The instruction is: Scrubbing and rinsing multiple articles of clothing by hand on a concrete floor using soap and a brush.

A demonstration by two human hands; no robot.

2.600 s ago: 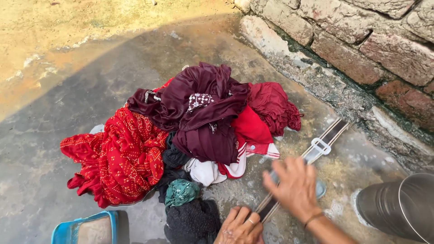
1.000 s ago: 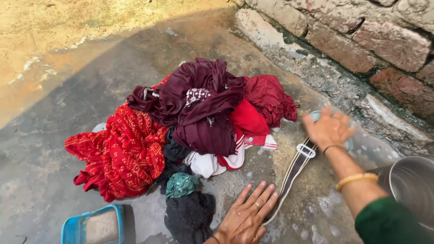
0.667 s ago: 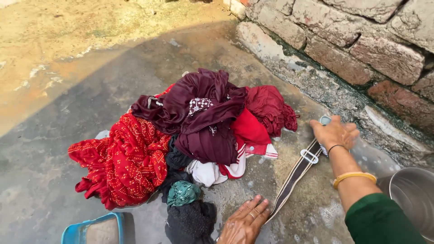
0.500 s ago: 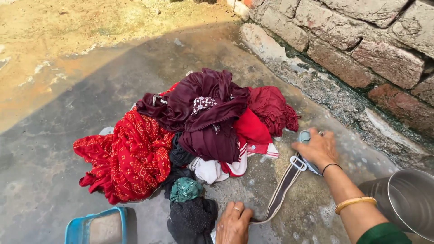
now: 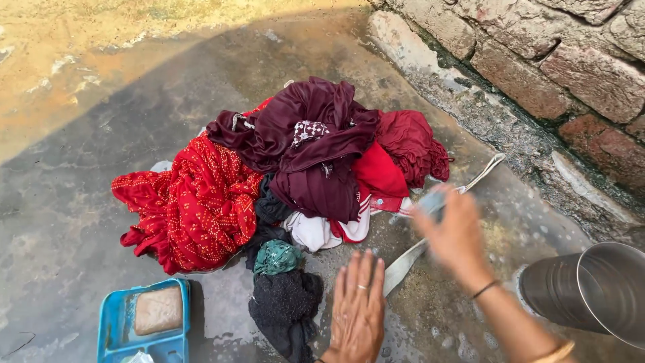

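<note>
A long pale strap point(image 5: 406, 261) lies on the wet concrete and runs from near my left hand toward the brick wall. My left hand point(image 5: 359, 310) lies flat on the ground with its fingers spread, just left of the strap's near end. My right hand point(image 5: 453, 235) is blurred over the middle of the strap and grips a small pale blue object point(image 5: 432, 202) that rests against it. A pile of clothes sits to the left: maroon cloth point(image 5: 309, 144), red dotted cloth point(image 5: 195, 208), a teal piece point(image 5: 277, 257) and a black piece point(image 5: 285, 309).
A blue soap dish point(image 5: 114, 329) holding a tan bar of soap point(image 5: 158, 310) sits at the lower left. A steel bucket point(image 5: 591, 289) lies at the lower right. A rough brick wall point(image 5: 537, 67) with a stone ledge borders the right side.
My right hand has slid back along the strap toward me with the pale blue object. My left hand has opened flat beside the strap's near end. The strap's far end now shows.
</note>
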